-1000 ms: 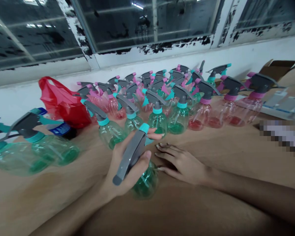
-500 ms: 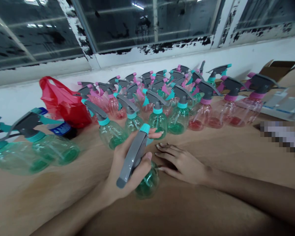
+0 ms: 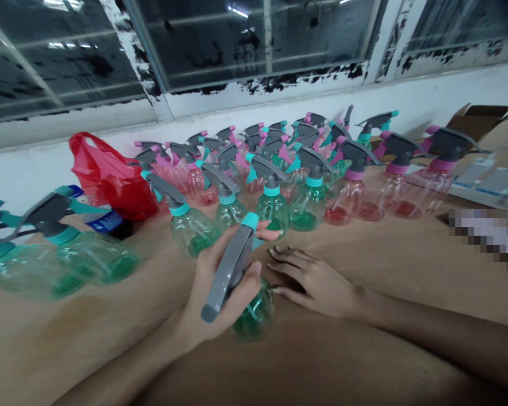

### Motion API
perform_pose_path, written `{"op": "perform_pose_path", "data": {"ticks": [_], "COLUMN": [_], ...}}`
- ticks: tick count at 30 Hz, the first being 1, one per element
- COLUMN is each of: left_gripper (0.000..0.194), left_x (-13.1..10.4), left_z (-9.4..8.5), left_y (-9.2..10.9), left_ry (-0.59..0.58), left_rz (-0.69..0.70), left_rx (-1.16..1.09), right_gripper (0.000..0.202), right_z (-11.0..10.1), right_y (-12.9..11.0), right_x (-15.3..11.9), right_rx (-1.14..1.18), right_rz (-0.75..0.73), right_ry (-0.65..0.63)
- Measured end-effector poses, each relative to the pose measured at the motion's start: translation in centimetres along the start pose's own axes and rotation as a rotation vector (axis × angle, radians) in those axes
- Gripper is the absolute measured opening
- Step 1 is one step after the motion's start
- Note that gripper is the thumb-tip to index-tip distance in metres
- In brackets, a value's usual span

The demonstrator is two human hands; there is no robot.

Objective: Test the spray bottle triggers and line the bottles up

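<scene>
My left hand [image 3: 207, 293] is wrapped round the neck of a green spray bottle [image 3: 254, 318] with a grey spray head and a turquoise nozzle. The bottle stands on the wooden table, its neck hidden by my fingers and its nozzle pointing away from me. Just right of it, my right hand [image 3: 317, 279] lies palm down on the table, fingers stretched out and holding nothing. Beyond both hands is a front row of spray bottles, the nearest ones green, such as a green bottle [image 3: 272, 211], and pink ones further right, such as a pink bottle [image 3: 342, 200].
More pink and green spray bottles crowd behind, up to the white wall. At left are two green spray bottles [image 3: 97, 256], a red plastic bag [image 3: 118, 186] and a blue-labelled bottle [image 3: 108, 221]. An open cardboard box [image 3: 478, 124] and a blurred-out object [image 3: 491, 231] are at right.
</scene>
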State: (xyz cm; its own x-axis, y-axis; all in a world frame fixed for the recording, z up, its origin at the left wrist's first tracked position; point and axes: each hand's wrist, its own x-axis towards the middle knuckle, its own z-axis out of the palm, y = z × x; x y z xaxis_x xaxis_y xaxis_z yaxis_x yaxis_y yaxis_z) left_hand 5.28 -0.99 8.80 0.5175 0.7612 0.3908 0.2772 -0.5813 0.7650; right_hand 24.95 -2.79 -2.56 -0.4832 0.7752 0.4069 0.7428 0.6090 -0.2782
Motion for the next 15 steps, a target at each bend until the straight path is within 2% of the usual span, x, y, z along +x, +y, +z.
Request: {"op": "perform_pose_path", "data": {"ticks": [9,15], "left_gripper": [0.038,0.017], "left_x": [0.18,0.23], "left_z": [-0.25,-0.52], "left_y": [0.43,0.07], "left_ry": [-0.044,-0.035], "left_rz": [0.004,0.093], "left_rx": [0.009,0.000], "right_gripper": [0.043,0.044], "right_z": [-0.19,-0.22], "right_y": [-0.17,-0.15], "right_x": [0.07,0.12], "right_rx": [0.033,0.035], "right_rz": [0.004,0.011], "right_ry": [0.018,-0.008]}}
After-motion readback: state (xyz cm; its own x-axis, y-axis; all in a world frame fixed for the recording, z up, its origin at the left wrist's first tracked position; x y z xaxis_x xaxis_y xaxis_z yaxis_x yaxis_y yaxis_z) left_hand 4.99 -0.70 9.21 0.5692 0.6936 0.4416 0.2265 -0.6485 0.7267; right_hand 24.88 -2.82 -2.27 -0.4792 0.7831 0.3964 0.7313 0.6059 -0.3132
